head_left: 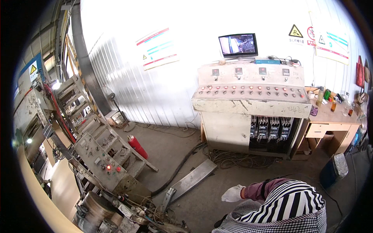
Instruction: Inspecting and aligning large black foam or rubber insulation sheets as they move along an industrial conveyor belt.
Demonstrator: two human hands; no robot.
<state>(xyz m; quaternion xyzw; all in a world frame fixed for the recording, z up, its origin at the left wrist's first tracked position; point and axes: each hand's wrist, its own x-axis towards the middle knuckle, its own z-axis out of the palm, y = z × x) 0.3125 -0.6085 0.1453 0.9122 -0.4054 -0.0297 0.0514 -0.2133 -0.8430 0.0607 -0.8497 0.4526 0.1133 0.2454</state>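
Note:
My right hand, in a white glove, hangs above the dark floor at the lower middle. Its arm bends in from the lower right, with a purple cuff and a black-and-white striped sleeve. The glove's fingers run together, so their position is unclear, and no object shows in it. A checked cloth garment fills the area below that arm. Closest to the hand on the floor is a long flat metal plate, apart from the glove. My left hand is out of view.
A control console with rows of knobs carries a monitor; its lower cabinet is open on wiring. Cables trail over the floor. Leftward are a metal stair, a red fire extinguisher and machinery. A desk and blue bin stand right.

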